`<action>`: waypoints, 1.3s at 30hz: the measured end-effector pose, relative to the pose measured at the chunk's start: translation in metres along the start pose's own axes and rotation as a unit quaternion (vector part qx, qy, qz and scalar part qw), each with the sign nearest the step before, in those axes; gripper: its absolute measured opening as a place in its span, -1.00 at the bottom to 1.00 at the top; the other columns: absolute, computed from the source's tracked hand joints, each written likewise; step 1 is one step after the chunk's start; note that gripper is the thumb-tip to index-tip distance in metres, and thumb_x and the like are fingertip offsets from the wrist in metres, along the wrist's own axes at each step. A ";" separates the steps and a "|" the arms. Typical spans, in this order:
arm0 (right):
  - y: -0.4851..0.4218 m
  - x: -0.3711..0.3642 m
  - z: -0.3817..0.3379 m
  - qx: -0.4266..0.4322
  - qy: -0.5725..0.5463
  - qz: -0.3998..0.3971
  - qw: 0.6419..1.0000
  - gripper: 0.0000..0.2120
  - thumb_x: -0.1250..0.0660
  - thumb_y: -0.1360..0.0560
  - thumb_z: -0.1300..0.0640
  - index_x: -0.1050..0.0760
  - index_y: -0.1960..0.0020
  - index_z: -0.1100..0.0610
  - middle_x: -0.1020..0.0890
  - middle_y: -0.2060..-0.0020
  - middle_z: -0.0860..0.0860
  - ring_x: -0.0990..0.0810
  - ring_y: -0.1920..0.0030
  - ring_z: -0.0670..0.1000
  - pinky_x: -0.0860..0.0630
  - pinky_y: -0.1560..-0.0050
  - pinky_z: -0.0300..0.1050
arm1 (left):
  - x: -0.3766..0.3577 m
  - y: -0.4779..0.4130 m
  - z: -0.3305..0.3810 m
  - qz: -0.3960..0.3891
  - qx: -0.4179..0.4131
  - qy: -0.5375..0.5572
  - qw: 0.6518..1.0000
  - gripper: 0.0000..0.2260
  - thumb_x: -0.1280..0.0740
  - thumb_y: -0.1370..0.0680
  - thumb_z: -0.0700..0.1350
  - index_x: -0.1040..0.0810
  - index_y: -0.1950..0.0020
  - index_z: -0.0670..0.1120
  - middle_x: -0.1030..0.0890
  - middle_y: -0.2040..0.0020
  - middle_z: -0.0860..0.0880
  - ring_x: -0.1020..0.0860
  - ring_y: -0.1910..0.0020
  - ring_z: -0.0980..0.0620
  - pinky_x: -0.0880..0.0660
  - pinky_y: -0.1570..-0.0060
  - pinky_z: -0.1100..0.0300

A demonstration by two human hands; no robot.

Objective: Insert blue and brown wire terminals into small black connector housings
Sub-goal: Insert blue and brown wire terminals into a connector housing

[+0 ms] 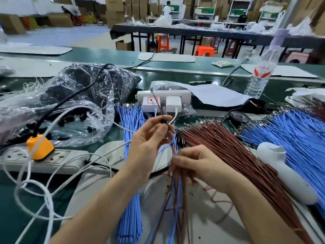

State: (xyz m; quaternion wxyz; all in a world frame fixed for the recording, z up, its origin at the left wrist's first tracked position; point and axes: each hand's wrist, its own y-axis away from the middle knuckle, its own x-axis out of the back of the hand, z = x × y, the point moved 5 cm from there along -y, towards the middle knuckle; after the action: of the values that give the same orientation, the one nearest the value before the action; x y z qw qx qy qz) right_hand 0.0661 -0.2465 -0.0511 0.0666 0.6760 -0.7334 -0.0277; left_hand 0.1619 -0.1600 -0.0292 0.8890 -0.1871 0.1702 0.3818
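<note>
The left hand (149, 140) is raised over the middle of the desk (8, 226), thumb and forefinger pinching a small black connector housing (164, 121). A thin brown wire and a blue one run up from the housing toward the far edge, so this piece looks loaded or nearly so, though blur hides whether both terminals are fully seated. The right hand (200, 166), lower and nearer the front edge, has its fingers curled round a loose bunch of wires (175, 205), blue and brown mixed, that trails down toward the front edge. Whether these carry housings already cannot be told. Most of the work appears to lie ahead. A thick fan of brown wires (233, 143) spreads from the middle toward the front right corner with its metal terminals pointing to the far edge, and beside it on the right lies a big heap of blue wires (292, 136). A second blue bundle (131, 191) lies left of the hands, running from the middle to the front edge. Toward the left edge a clear plastic bag (75, 110) holds many small black housings, a few of them spilling from its mouth. With the supply this full, the job reads as one pair among very many, and nothing in view counts the finished ones.
</note>
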 end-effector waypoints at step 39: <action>0.010 0.013 -0.017 0.268 0.138 0.329 0.895 -0.79 -0.42 -0.41 0.42 -0.54 0.15 0.13 -0.63 0.25 0.04 -0.62 0.23 -0.08 -0.55 0.15 -0.26 | -0.020 0.022 0.013 -0.069 -0.287 -0.384 0.875 -0.86 -0.45 -0.44 -0.33 -0.62 0.01 -0.24 -0.62 0.07 -0.07 -0.55 0.05 0.12 -0.33 -0.01 0.47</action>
State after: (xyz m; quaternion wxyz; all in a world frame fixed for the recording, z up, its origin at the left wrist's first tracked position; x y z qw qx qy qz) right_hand 0.0577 -0.2581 -0.0324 -0.0115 0.3855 -0.8770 0.2867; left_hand 0.1344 -0.1520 -0.0136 0.8155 -0.2844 -0.3153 0.3932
